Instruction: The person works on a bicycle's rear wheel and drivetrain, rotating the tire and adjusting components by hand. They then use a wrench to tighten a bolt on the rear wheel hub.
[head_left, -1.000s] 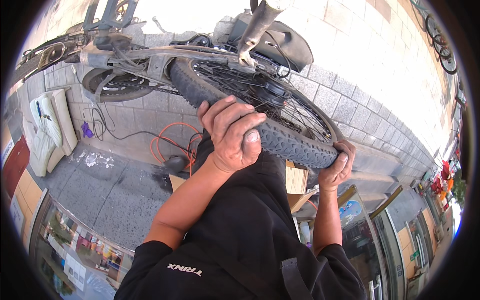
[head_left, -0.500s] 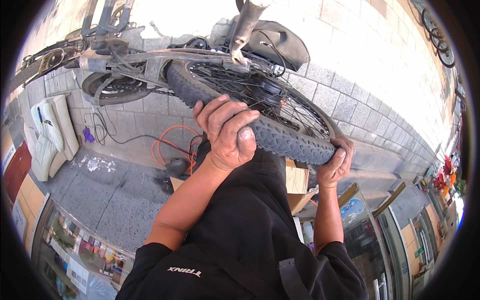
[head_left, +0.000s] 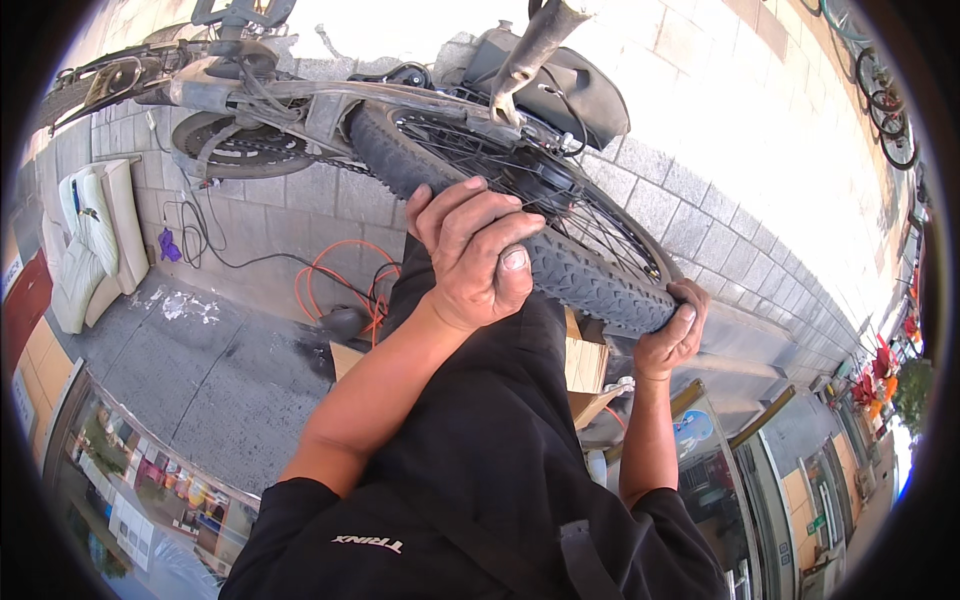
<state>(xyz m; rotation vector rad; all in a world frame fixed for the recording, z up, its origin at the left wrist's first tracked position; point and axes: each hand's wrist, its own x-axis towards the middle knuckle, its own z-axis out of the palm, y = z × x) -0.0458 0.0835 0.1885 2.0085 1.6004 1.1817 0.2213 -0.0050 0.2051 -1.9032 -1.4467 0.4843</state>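
A bicycle lies on its side on the paving. Its wheel with a black knobby tire is nearest to me, with spokes and a dark hub. My left hand grips the near stretch of tire, fingers curled over it and thumb bent down. My right hand is wrapped round the tire's right end. A scuffed grey tube rises above the wheel, beside a dark grey bag-like piece.
A padded cream seat, purple cloth, cables, a coiled orange hose and cardboard sit around the step and pavement. Glass shopfronts line the lower edge. Other bicycles stand at upper right.
The view has swayed slightly, moving the bicycle a little up and right in the picture since half a second ago. Both hands keep their grip on the tire.
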